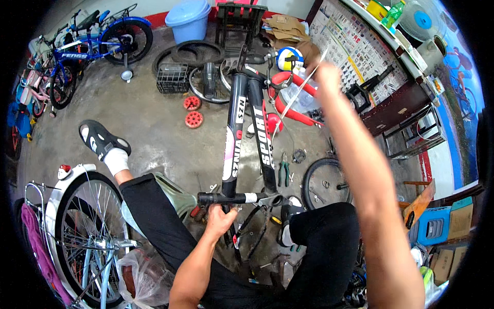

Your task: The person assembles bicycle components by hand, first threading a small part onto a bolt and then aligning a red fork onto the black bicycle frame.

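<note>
A black bicycle frame [235, 134] stands in front of me, with white, pink and red markings on its two long tubes. My left hand [220, 221] is closed around it just below the short cross tube at its near end. My right hand [328, 77], blurred by motion, is raised at the far right of the frame with its fingers closed. A thin pale strand [298, 94] runs from that hand down to the frame's right side; I cannot tell whether it is cable or a strip. Red-wrapped handlebars [294, 114] lie behind it.
Pliers [284, 170] and a small wheel [321, 180] lie on the floor to the right. Two red wheels [193, 119], a black basket [173, 78] and tyres lie farther off. A large spoked wheel [92, 232] stands near left; a blue bicycle [92, 49] stands far left.
</note>
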{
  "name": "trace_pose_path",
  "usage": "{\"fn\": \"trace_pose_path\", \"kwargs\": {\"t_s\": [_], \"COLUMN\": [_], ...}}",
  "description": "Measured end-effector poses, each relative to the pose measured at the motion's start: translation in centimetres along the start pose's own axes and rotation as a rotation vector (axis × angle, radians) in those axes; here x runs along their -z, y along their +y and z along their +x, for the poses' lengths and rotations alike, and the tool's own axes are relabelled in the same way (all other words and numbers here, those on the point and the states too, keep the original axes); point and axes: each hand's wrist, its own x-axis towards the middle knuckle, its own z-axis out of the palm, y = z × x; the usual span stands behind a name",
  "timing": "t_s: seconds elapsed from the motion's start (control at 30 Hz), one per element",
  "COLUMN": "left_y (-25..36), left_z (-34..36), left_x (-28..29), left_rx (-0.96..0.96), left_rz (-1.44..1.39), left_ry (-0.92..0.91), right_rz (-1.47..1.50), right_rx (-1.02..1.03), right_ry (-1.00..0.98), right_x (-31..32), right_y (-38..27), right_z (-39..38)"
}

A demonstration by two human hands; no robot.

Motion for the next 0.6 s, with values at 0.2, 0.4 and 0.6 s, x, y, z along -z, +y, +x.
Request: {"fn": "trace_pose_path", "kwargs": {"t_s": [0.2, 0.4, 0.6], "left_y": [-0.8, -0.8, 0.0], "left_z": [0.5, 0.4, 0.3], "left_x": [0.0, -0.9, 0.4], "left_rx": [-0.041, 0.014, 0.022], "left_rz": [0.108, -0.126, -0.16], "left_ry": [-0.012, -0.062, -0.07], "right_rz": [0.491, 0.526, 0.627], "right_rx": [0.149, 0.307, -0.034], "right_ry": [0.032, 0.087, 0.087], "right_x": [9.0, 7.1, 1.0], "right_y": [-11.1, -16.4, -12.6], "right_z": [14.7, 11.4, 6.1]}}
